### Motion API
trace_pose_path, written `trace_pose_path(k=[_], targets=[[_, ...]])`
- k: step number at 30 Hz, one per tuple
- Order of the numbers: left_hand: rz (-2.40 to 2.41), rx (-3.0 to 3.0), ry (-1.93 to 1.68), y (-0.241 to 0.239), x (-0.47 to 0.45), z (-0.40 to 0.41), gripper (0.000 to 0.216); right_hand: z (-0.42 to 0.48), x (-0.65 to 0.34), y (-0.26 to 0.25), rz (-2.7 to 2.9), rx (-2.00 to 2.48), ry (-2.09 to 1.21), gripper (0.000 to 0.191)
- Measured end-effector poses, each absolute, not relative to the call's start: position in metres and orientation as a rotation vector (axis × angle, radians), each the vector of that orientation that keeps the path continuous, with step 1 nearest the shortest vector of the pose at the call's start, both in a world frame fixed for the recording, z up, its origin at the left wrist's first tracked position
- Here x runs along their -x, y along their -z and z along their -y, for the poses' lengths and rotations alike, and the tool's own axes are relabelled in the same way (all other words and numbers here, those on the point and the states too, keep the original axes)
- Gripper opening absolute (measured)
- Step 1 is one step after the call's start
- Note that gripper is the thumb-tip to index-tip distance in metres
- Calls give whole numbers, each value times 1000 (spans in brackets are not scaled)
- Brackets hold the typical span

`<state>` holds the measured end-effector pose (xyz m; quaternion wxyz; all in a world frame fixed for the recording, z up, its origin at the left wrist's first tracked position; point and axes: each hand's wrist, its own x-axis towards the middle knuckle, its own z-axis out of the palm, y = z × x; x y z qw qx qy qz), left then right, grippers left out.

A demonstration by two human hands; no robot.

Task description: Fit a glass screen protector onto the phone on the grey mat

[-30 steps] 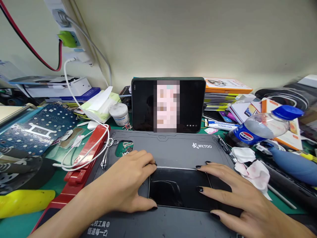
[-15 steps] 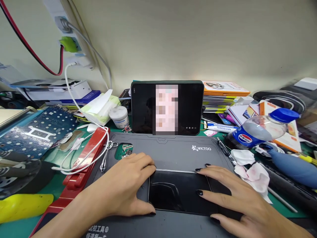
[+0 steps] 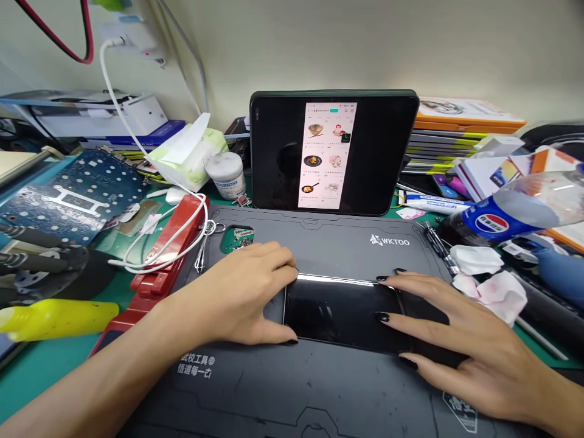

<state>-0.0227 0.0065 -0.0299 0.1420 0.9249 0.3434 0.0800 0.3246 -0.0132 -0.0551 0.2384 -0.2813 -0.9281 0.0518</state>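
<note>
A smartphone [image 3: 337, 310] lies face up and sideways on the dark grey work mat [image 3: 319, 377], its screen black and glossy. My left hand [image 3: 250, 292] grips its left end, the thumb at the near edge and the bent fingers at the far edge. Across its right end spans my right hand [image 3: 460, 328], thumb at the near edge, one fingertip on the glass and others at the far edge. Under my right palm is a dark flat area that I cannot make out. Behind the mat stands a tablet [image 3: 274, 158] with small pictures on its screen.
A red tool [image 3: 176, 237] with a white cable lies left of the mat, near a yellow bottle [image 3: 64, 319]. At the back stand a white jar [image 3: 225, 176] and a tissue pack [image 3: 191, 155]. A cola bottle [image 3: 506, 213] and crumpled tissues [image 3: 497, 292] lie right.
The view has tipped downward and closer, so the tablet sits higher and more of the mat shows. Both hands keep their places on the smartphone.
</note>
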Motion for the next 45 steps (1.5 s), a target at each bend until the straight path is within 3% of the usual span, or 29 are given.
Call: trace_pose_path(k=[9,23,38,45], targets=[[-983,-2697,-255,28,22,-7,47,12,-324,54,2543,756,-117,27],[-985,-2705,-299,34,19,-6,47,19,-333,59,2517,847,-226,41],[-989,-2650,-296,31,13,-3,48,19,-345,66,2436,781,-204,37],[-1015,-2611,-258,31,16,-3,50,15,-331,52,2500,722,-111,26]])
